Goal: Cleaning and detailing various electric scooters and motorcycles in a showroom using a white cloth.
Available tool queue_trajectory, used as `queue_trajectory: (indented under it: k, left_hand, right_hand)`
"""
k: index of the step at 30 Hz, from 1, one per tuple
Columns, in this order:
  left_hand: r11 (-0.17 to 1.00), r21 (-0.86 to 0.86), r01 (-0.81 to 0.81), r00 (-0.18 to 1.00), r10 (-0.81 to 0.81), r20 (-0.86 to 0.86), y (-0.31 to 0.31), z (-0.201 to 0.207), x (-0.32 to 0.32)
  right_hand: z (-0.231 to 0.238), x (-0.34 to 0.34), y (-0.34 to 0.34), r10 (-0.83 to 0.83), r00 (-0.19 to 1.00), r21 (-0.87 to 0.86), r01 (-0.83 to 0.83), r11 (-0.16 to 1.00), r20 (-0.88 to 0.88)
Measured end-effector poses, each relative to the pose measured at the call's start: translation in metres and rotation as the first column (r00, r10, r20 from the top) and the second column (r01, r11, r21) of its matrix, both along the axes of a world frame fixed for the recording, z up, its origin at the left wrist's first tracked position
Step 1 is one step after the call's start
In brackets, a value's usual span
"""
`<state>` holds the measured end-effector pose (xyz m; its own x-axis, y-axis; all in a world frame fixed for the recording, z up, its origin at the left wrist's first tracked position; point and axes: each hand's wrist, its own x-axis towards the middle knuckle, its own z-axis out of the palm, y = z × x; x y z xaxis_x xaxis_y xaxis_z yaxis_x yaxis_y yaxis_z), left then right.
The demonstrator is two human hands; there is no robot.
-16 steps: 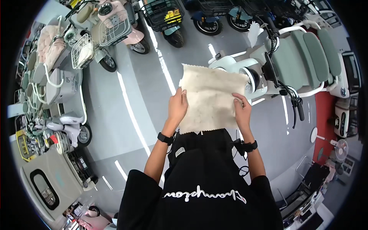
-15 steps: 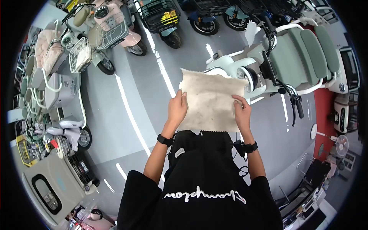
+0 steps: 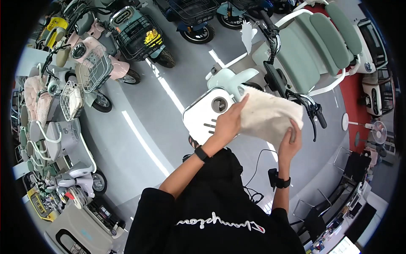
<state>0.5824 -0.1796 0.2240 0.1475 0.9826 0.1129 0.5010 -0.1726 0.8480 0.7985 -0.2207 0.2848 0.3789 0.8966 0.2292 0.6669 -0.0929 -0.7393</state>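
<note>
A stained cream cloth (image 3: 270,112) is stretched and slightly folded between my hands, in front of the pale green electric tricycle (image 3: 290,57). My left hand (image 3: 228,123) grips the cloth's left edge, fingers closed. At the cloth's lower right corner, my right hand (image 3: 291,142) is closed on it. Below and left of the cloth stands a white rounded panel or box (image 3: 196,114) with a round dark hole and slots; my left hand overlaps it in view, and I cannot tell whether they touch. The cloth hides part of the tricycle's front.
Handlebars (image 3: 311,103) with a brake lever jut out to the right of the cloth. Scooters with baskets line the far side and left, among them a pink one (image 3: 95,59). A thin black cable (image 3: 259,165) hangs near my right forearm. Chairs and a desk stand at lower right.
The cloth and both hands have moved right, toward the tricycle, and the cloth is now tilted and partly folded. The white panel has come into view. My view has shifted.
</note>
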Motion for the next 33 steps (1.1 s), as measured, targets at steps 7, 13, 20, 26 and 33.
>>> queue_trajectory:
  k: [7, 13, 20, 26, 33]
  left_hand:
    - [0.985, 0.173, 0.0, 0.998, 0.012, -0.068, 0.079, 0.034, 0.093]
    - [0.863, 0.503, 0.041, 0.954, 0.115, -0.275, 0.108, 0.01, 0.119]
    - [0.778, 0.627, -0.034, 0.999, 0.049, -0.006, 0.118, -0.005, 0.126]
    - [0.81, 0.556, 0.189, 0.975, -0.22, -0.01, 0.151, -0.03, 0.142]
    - [0.812, 0.225, 0.539, 0.839, -0.493, -0.233, 0.16, -0.016, 0.166]
  right_hand:
    - [-0.008, 0.066, 0.056, 0.006, 0.9, -0.259, 0.119, 0.959, 0.435]
    - [-0.018, 0.061, 0.078, 0.001, 0.584, -0.103, 0.141, 0.985, 0.812]
    - [-0.051, 0.042, 0.13, 0.451, 0.869, -0.352, -0.364, 0.862, 0.205]
    - [-0.084, 0.06, 0.146, 0.367, 0.808, -0.447, -0.145, 0.883, 0.461]
    - [-0.065, 0.072, 0.11, 0.227, 0.886, -0.446, -0.025, 0.894, 0.405]
